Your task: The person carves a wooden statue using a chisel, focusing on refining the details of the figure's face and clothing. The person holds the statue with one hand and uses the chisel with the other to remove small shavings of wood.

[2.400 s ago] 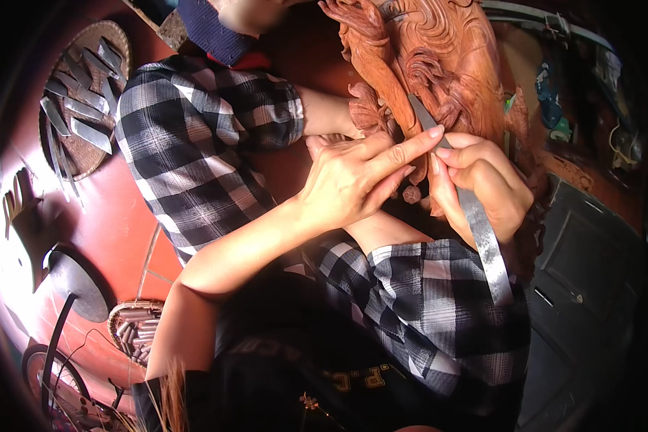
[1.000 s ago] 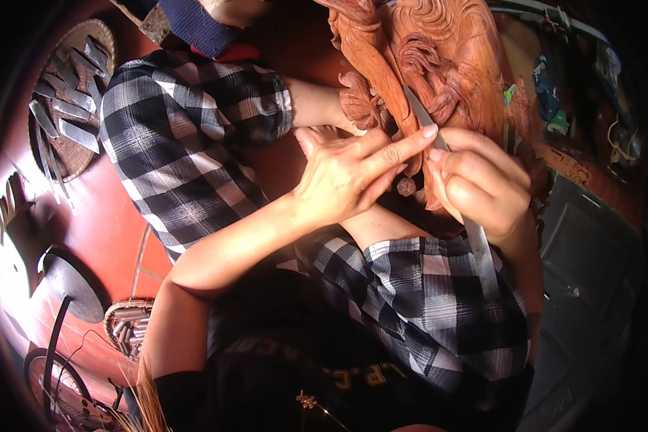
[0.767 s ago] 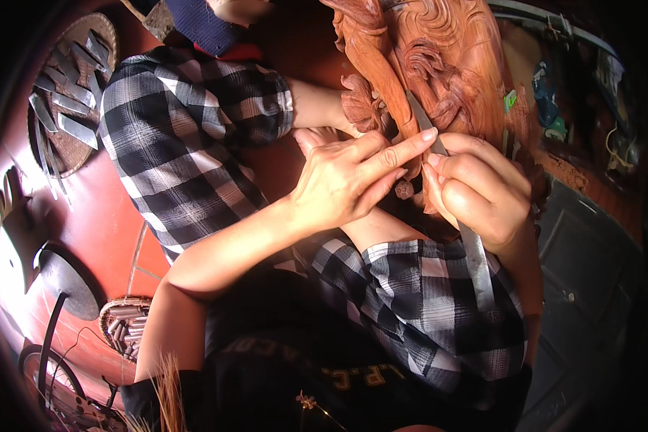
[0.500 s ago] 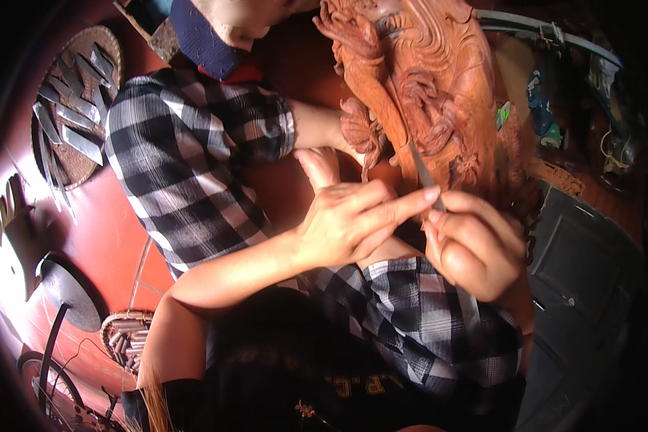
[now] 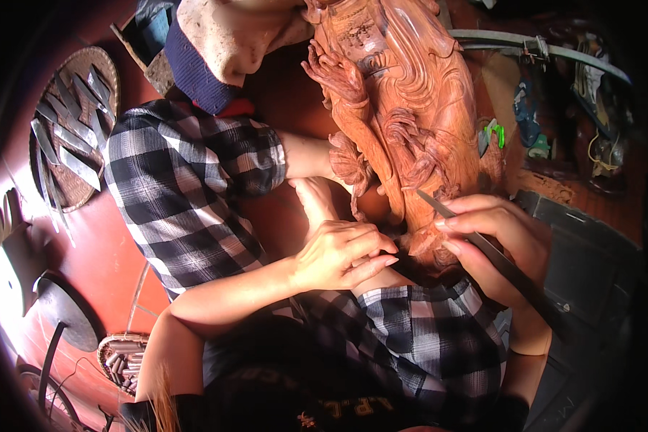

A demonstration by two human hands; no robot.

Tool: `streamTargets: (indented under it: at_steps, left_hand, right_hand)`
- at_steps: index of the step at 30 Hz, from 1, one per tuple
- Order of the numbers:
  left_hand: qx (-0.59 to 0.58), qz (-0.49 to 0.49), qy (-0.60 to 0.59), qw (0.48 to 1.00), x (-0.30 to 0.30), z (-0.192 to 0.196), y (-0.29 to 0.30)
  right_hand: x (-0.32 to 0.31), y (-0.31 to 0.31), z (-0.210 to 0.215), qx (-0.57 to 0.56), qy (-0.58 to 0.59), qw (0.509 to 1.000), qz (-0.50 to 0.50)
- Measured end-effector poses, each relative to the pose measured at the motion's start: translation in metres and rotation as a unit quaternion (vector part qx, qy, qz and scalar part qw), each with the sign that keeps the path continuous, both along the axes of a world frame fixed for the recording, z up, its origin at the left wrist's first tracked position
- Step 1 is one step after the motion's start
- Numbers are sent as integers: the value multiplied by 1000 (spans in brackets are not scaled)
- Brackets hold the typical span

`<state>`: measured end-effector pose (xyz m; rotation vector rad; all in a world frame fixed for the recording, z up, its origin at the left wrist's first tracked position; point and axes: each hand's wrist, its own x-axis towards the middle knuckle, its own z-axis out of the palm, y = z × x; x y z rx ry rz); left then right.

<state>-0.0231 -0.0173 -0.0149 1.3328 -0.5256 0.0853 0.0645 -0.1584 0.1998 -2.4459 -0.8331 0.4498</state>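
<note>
Left hand (image 5: pixel 338 252) has come off the metal tool (image 5: pixel 511 272), fingers (image 5: pixel 373 240) curled.

Red-tiled floor (image 5: pixel 115 263) to my left, pale joint lines (image 5: pixel 138 288) showing. On it I note a round woven tray (image 5: pixel 79 194) bearing loose flat metal blades (image 5: pixel 79 168); thin tools (image 5: pixel 48 193) jut past its near rim. Closer to me sits a small woven basket (image 5: pixel 104 354) filled with short cylindrical pieces (image 5: pixel 127 347).
</note>
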Motion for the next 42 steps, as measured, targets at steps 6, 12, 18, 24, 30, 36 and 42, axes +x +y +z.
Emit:
streamTargets:
  at_steps: [6, 12, 18, 24, 30, 36, 42]
  left_hand:
    - [-16, 84, -25, 996, 8, -4, 1]
    - [2, 82, -21, 996, 11, -3, 6]
    - [30, 143, -57, 988, 20, 3, 6]
    - [84, 138, -44, 986, 28, 8, 8]
    - [96, 147, -54, 983, 29, 5, 6]
    - [111, 167, -52, 978, 38, 8, 15]
    - [65, 144, -49, 986, 26, 3, 1]
  right_hand:
    - [-4, 2, -19, -25, -73, 996, 43]
    - [-10, -1, -26, -35, -78, 996, 5]
    - [-22, -11, -55, -5, -197, 979, 43]
    - [-23, -20, -70, -41, -306, 942, 134]
    - [-9, -19, -62, -74, -302, 928, 207]
    - [3, -7, -62, -74, -325, 916, 225]
    - [-7, -7, -50, -92, -282, 931, 214]
